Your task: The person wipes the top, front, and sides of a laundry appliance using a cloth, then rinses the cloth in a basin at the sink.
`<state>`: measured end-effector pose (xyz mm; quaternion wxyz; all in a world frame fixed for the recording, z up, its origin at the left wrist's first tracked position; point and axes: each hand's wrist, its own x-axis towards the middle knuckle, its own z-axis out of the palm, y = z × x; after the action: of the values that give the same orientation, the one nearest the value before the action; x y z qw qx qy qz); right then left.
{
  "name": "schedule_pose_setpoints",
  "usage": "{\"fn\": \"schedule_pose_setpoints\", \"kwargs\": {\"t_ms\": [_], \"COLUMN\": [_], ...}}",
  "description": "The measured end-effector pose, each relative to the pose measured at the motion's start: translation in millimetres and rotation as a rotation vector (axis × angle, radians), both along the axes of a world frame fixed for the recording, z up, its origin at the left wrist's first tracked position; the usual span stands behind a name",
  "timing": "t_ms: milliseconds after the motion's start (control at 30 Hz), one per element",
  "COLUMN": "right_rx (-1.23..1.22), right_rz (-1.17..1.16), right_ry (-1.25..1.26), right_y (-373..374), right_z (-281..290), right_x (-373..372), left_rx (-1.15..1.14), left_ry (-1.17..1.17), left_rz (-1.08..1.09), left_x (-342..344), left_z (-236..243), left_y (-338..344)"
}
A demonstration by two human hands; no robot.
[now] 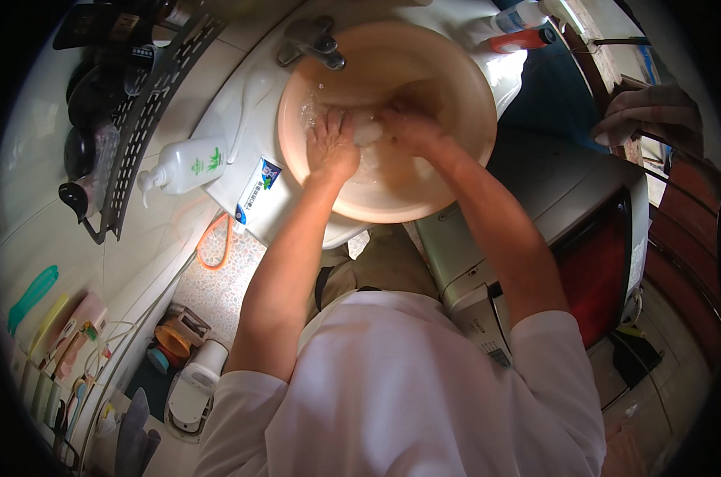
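Both my hands are down inside a large peach-coloured plastic basin (467,175) with water in it, set on a white washbasin. My left hand (332,147) is at the left side of the water, back upward, its fingers stretched and slightly apart. My right hand (412,131) is just to its right, bent inward, its fingers blurred and partly under water. Between the hands shows a small whitish lump (367,132); whether it is foam, soap or cloth I cannot make out. Drops and ripples show beside my left fingers. A metal faucet (313,44) overhangs the basin's far left rim.
A white pump bottle (187,165) and a toothpaste tube (259,191) lie left of the basin. An orange-red bottle (523,40) lies at the far right. A grey washing machine (527,191) stands close on the right. A black perforated rack (142,119) lines the left wall.
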<state>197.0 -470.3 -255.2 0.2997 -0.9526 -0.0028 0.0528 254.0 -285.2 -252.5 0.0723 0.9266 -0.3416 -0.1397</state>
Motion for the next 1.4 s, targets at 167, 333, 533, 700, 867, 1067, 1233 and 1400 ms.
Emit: {"fn": "schedule_pose_setpoints", "kwargs": {"t_ms": [167,333,533,700,867,1067,1233,1400], "right_rx": [-0.14,-0.195,-0.169,-0.191,-0.171,0.131,0.52,0.423], "right_rz": [-0.111,-0.15,-0.103,0.007,-0.333,-0.223,-0.322,-0.449], "right_ry": [0.298,0.302,0.356,0.192,0.395,0.178,-0.2,-0.468], "right_y": [-19,-22,-13,4,0,91,134,127], "right_z": [6,4,25,13,9,57,106,90], "right_x": [20,24,43,37,36,34,1,16], "left_rx": [0.339,0.07,-0.177,-0.368,-0.599,-0.956,-0.813,-1.15], "left_ry": [0.079,0.467,0.578,0.693,1.344,1.608,1.802,2.013], "left_rz": [-0.092,0.152,0.432,0.366,0.951,1.092,1.034,0.7], "left_x": [12,11,11,6,9,38,50,39], "left_z": [-3,19,44,58,61,34,81,70], "left_y": [1,5,-2,-5,-9,-1,-2,-9]}}
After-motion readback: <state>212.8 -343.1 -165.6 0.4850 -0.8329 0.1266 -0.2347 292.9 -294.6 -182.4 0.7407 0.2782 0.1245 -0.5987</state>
